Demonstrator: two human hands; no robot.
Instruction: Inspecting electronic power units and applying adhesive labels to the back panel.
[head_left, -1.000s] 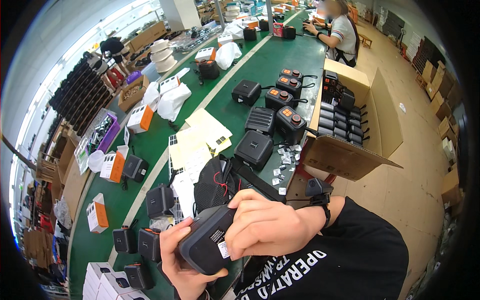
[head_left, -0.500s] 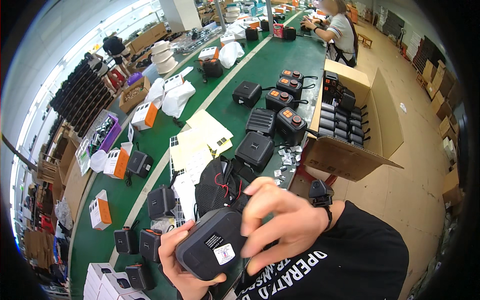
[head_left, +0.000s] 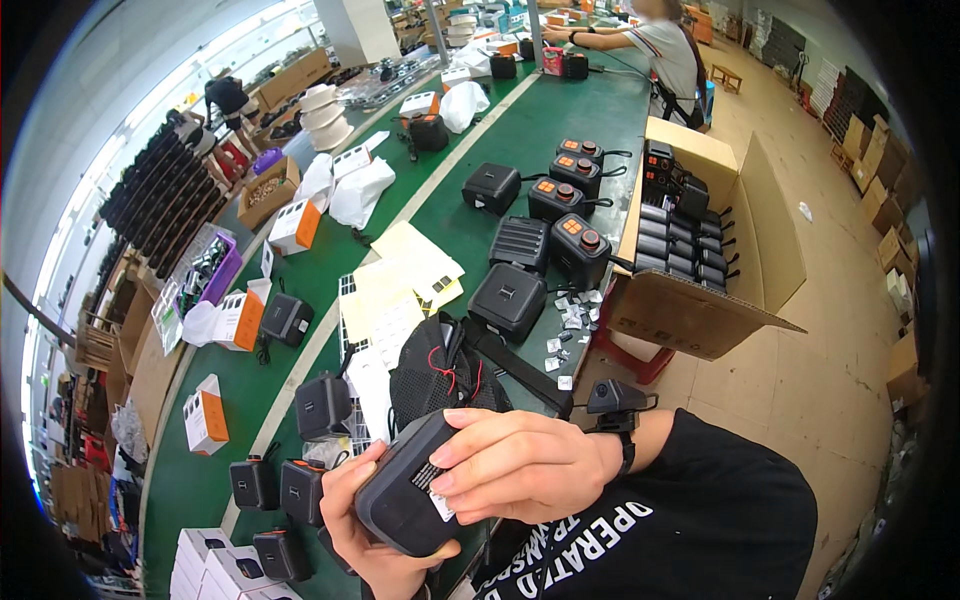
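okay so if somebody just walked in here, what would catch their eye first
Nearest the camera, the left hand and right hand grip a rounded black plastic device with a white label. Behind it runs a long green workbench dotted with similar black units, some with orange buttons. To the right, an open brown cardboard box is packed with more of them.
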